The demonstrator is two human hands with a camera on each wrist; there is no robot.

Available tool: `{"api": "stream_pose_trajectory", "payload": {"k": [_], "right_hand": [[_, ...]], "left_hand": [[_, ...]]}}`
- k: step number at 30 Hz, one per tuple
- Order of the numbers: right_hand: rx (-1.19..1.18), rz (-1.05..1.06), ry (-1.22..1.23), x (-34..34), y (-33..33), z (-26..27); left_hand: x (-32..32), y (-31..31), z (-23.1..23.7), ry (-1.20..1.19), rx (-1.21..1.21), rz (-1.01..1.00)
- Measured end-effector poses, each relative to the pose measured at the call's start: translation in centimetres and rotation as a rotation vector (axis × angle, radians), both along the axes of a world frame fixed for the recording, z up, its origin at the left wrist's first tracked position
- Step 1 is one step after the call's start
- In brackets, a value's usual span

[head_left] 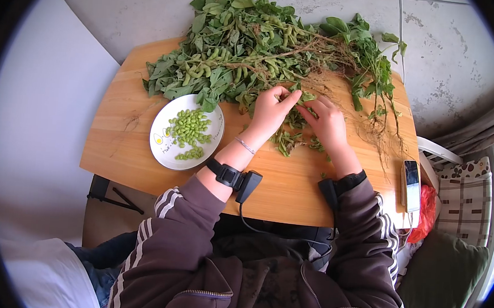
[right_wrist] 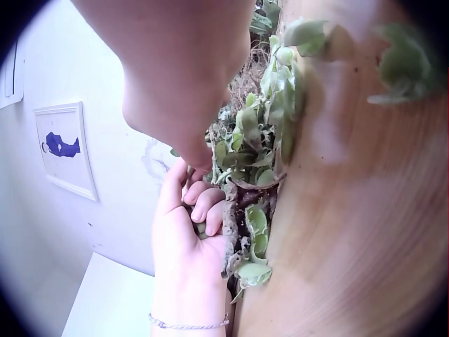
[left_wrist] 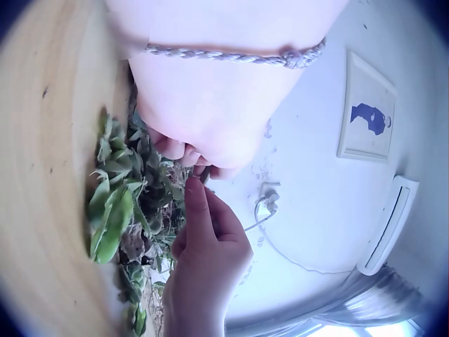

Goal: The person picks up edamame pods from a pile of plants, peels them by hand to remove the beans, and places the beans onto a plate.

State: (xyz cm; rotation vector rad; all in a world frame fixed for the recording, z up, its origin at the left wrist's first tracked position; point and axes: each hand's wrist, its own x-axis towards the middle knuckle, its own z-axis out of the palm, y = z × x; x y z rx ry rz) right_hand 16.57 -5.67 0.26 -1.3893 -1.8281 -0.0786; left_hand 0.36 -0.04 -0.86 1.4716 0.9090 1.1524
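Note:
My left hand (head_left: 272, 107) and right hand (head_left: 326, 124) meet fingertip to fingertip above the table, close to the plant heap. Between thumbs and forefingers they pinch a small green soybean pod, mostly covered by the fingers. In the right wrist view, the left hand's (right_wrist: 189, 228) other fingers curl toward the palm, where something green (right_wrist: 202, 229) shows. The right thumb (left_wrist: 198, 207) reaches the left fingertips in the left wrist view. Below the hands lie opened green pods (right_wrist: 258, 228) and withered leaves (head_left: 287, 141). A white plate (head_left: 160, 119) of shelled green soybeans (head_left: 190, 128) stands left of the left hand.
Uprooted soybean plants (head_left: 231, 50) with leaves, pods and roots cover the far side of the wooden table (head_left: 279, 185). A phone (head_left: 411, 185) rests at the right edge. Beyond it are a red bag (head_left: 424, 215) and a dark green cushion (head_left: 444, 276). Another person's white-clothed body (head_left: 49, 272) is at lower left.

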Motion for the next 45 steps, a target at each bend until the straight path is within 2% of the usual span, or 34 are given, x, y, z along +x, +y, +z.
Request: {"api": "stream_pose_trajectory", "payload": {"k": [6, 9, 11, 15, 17, 20, 24, 27, 32, 39, 45], "right_hand": [[-0.005, 0.016, 0.025, -0.2, 0.1, -0.2], [-0.086, 0.029, 0.145, -0.4, -0.1, 0.6], [-0.060, 0.002, 0.273, -0.4, 0.4, 0.0], [0.027, -0.062, 0.478, -0.4, 0.5, 0.0], [0.020, -0.073, 0.443, -0.4, 0.1, 0.7], [0.077, -0.039, 0.320, -0.1, 0.3, 0.2], [0.083, 0.002, 0.256, -0.3, 0.2, 0.3], [0.052, -0.015, 0.304, -0.7, -0.1, 0.9], [0.123, 0.018, 0.268, -0.4, 0.2, 0.3], [0.124, -0.041, 0.280, -0.7, -0.4, 1.0], [0.179, -0.024, 0.186, -0.6, -0.3, 0.7]], "left_hand": [[0.2, 0.0, 0.0, 0.077, 0.099, 0.067], [0.1, -0.1, 0.3, 0.072, 0.111, 0.052], [0.1, -0.3, 0.6, 0.072, 0.100, 0.021], [0.0, -0.6, 1.1, -0.265, -0.250, -0.112], [-0.7, -0.5, 1.6, -0.343, -0.377, -0.214], [-0.7, -0.5, 1.9, -0.461, -0.419, -0.225], [-0.7, -0.5, 1.8, -0.444, -0.337, -0.222], [-0.6, -0.3, 1.6, -0.408, -0.307, -0.236], [-0.6, -0.7, 2.0, -0.327, -0.295, -0.244], [-0.6, -0.6, 1.7, -0.395, -0.326, -0.245], [-0.7, -0.5, 1.3, -0.404, -0.365, -0.278]]}}
